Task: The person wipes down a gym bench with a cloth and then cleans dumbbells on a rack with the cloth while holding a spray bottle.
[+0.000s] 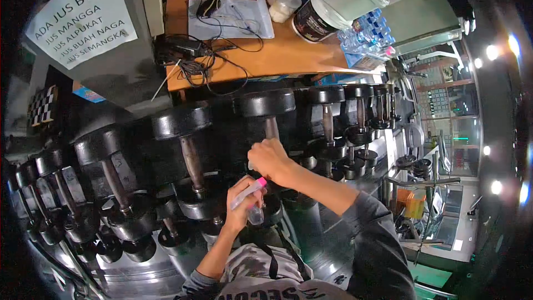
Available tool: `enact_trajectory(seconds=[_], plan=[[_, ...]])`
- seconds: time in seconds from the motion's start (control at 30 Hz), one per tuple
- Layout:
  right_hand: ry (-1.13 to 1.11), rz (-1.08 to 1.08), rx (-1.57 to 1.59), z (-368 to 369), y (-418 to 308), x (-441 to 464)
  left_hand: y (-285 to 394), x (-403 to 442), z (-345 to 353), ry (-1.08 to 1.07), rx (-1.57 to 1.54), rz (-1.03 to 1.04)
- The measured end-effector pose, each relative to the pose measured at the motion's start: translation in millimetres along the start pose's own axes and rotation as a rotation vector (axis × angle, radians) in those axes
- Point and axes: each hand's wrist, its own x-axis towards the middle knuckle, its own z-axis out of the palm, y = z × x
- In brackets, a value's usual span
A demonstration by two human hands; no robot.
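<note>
My left hand [242, 204] is closed around a small clear spray bottle [255, 214] with a pink top, held tilted in front of the rack. Just above it, my right hand [271, 161] is a fist at the handle of a black dumbbell [267, 103], fingers wrapped at the metal grip. A small pale sliver shows at the edge of that fist; I cannot make out what it is. The lower head of this dumbbell is partly hidden behind my hands and the bottle. To its left lies another large dumbbell [192, 161] with a worn metal handle.
More dumbbells [114, 178] line the rack on both sides, with a lower row beneath. Behind stands a wooden desk [300, 58] bearing tangled cables [200, 64], a white tub [322, 16] and water bottles [366, 33]. A paper sign [83, 16] hangs at upper left.
</note>
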Motion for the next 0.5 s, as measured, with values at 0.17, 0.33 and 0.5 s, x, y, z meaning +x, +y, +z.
enact_trajectory(seconds=[0.17,0.33,0.5], plan=[[-0.055,-0.036,0.271,-36,33,-27,21,13,-2,0.074,0.032,-0.015],[-0.130,0.040,0.406,-61,73,-68,27,32,7,0.146,0.196,-0.082],[0.125,0.236,0.533,-50,84,-100,25,52,29,0.216,0.330,-0.095]])
